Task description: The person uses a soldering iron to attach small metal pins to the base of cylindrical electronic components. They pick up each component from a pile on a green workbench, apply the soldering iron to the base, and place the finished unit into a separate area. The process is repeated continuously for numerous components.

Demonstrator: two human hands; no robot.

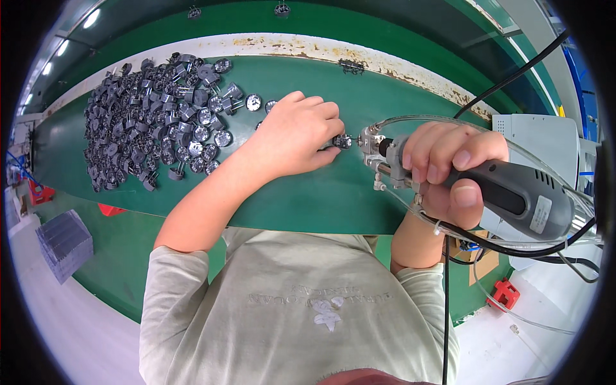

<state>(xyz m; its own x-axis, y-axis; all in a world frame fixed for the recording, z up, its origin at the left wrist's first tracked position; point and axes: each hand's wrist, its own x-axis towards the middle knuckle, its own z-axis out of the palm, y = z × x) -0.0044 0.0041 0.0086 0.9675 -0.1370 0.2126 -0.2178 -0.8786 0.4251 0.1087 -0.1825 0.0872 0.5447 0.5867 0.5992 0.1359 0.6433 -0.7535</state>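
My left hand (298,131) reaches over the green bench with thumb and fingers pinched on a small round black plug-like part (344,142). My right hand (452,154) is wrapped round a dark grey electric screwdriver (523,192). A metal nose (370,142) with clear hoses is fitted to its front. The nose's tip points left at the part, at or very close to it; contact cannot be made out. Left of my left hand lies a large heap of similar black parts (154,122), several with metal pins showing. One loose part (253,102) sits at the heap's edge.
A rusty white rail (282,46) borders the bench's far side, with a dark cluster (351,66) against it. Cables and a clear hose (449,119) run right, near a light grey machine box (542,144). Grey stacked trays (64,244) stand at left; a red object (505,294) is lower right.
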